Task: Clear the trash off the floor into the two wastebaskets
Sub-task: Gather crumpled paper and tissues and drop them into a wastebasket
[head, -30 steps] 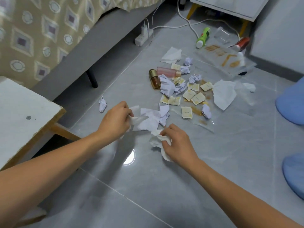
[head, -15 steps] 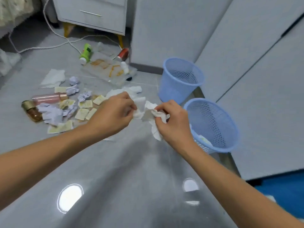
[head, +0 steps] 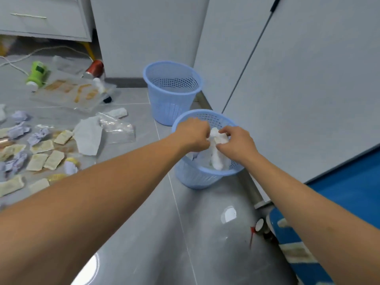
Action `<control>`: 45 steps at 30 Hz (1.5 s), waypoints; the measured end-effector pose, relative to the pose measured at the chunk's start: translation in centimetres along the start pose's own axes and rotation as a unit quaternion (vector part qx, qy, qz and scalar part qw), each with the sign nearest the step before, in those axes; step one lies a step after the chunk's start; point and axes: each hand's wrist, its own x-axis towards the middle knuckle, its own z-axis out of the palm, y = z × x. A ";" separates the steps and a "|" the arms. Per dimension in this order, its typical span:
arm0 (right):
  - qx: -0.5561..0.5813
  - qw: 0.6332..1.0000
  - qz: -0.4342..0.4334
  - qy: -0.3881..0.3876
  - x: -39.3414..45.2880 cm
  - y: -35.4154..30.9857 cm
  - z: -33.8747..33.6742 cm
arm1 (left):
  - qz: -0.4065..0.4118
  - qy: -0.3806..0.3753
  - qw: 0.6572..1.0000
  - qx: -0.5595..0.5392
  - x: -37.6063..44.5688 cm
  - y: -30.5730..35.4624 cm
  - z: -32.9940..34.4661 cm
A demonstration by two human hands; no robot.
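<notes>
both hands, left hand (head: 193, 134) and right hand (head: 236, 144), sit over the near basket (head: 197, 178) mouth, blocking most of it with white tissue (head: 217, 149). far basket (head: 171, 89) mouth open, reachable from above. wall panels (head: 298, 79) close behind and right of both baskets, no way round there. bare floor tile (head: 160, 233) in front is free. left side crowded: paper scraps (head: 49, 159), clear plastic bag (head: 118, 128), flat tray (head: 72, 93), bottles near it.
</notes>
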 end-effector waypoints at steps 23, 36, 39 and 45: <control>0.088 0.947 -0.303 -0.057 -12.5 -34.2 17.2 | -0.242 0.215 0.946 -0.014 -35.6 -30.8 -6.4; -0.021 0.897 -0.358 -0.258 -21.2 -40.7 32.1 | -0.551 0.157 0.819 -0.026 -49.7 -38.8 1.2; -0.063 0.867 -0.408 -0.281 -22.3 -41.2 34.5 | -0.582 0.120 0.804 0.004 -50.9 -39.2 3.1; -0.142 0.792 -0.521 -0.285 -24.1 -42.2 37.9 | -0.676 0.091 0.730 -0.028 -54.2 -42.6 5.5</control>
